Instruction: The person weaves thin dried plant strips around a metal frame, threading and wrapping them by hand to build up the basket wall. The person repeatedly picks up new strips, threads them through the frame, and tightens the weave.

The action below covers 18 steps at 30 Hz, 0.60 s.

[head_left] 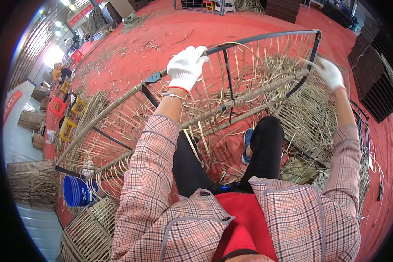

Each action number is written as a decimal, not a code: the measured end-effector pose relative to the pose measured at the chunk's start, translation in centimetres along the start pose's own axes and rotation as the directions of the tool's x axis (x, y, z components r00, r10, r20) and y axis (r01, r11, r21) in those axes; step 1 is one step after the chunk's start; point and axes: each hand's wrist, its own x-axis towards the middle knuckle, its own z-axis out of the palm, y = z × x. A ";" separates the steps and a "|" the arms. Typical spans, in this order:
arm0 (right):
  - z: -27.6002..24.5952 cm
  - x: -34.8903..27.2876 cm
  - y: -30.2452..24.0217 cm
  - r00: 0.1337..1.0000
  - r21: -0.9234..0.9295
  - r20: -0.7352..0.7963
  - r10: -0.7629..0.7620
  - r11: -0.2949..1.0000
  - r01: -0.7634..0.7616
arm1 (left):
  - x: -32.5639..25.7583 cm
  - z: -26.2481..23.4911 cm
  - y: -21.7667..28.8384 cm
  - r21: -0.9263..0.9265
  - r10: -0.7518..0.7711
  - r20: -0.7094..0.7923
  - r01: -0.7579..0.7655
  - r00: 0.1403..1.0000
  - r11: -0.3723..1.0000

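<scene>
A long dark frame [260, 37], partly wound and laced with pale flat strips, lies across and beyond my legs. My left hand [187, 67], in a white knit glove, is closed over its far rail, right of a dark bracket [153, 78]. Near the frame's right end is my right hand [329, 73], also gloved and slightly blurred. Its fingers are drawn together, and a thin pale strip [302, 60] seems to run from them. A wrapped middle bar [249, 97] crosses the frame, with loose strip ends hanging around it.
Heaps of dry strips [310, 113] and woven panels cover the red floor [161, 32] around me. A blue bucket [76, 191] stands at left, with yellow stools [67, 129] and a red stool [56, 106] farther off. Dark stacked panels [371, 70] rise at right.
</scene>
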 end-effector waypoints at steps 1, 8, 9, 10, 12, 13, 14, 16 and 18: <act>1.9 -1.9 4.5 0.967 -0.009 -0.245 0.066 0.997 -0.070 | 0.2 -0.2 0.1 0.000 -0.005 0.003 0.005 1.000 1.000; 1.1 -10.0 17.6 0.863 0.014 -0.230 0.450 0.888 -0.459 | 0.3 -0.4 0.3 0.049 -0.074 0.082 0.070 0.994 0.996; 1.2 -9.2 16.8 0.873 -0.068 -0.354 0.335 0.922 -0.381 | 0.2 -0.4 0.3 0.033 -0.061 0.074 0.059 0.995 0.998; 1.6 -8.7 15.8 0.863 -0.091 -0.405 0.303 0.926 -0.367 | 0.1 -0.5 0.2 0.019 -0.053 0.073 0.052 0.996 0.998; 1.2 -6.9 14.9 0.850 -0.135 -0.460 0.256 0.926 -0.352 | 0.4 -0.8 0.2 0.011 -0.066 0.110 0.065 0.992 0.998; 1.1 -6.4 15.1 0.852 -0.168 -0.480 0.210 0.931 -0.324 | 0.4 -1.0 0.2 -0.008 -0.062 0.119 0.064 0.991 0.998; 0.3 -6.8 16.1 0.855 -0.223 -0.473 0.212 0.910 -0.349 | 0.5 -1.2 0.1 -0.027 -0.057 0.127 0.061 0.990 0.998; -2.1 -7.1 18.9 0.843 -0.317 -0.379 0.381 0.803 -0.505 | 0.5 -1.3 0.2 -0.071 -0.067 0.144 0.078 0.987 0.994; -2.5 -6.7 21.4 0.836 -0.299 -0.357 0.417 0.797 -0.525 | 0.8 -1.2 0.0 -0.046 -0.054 0.141 0.061 0.989 0.997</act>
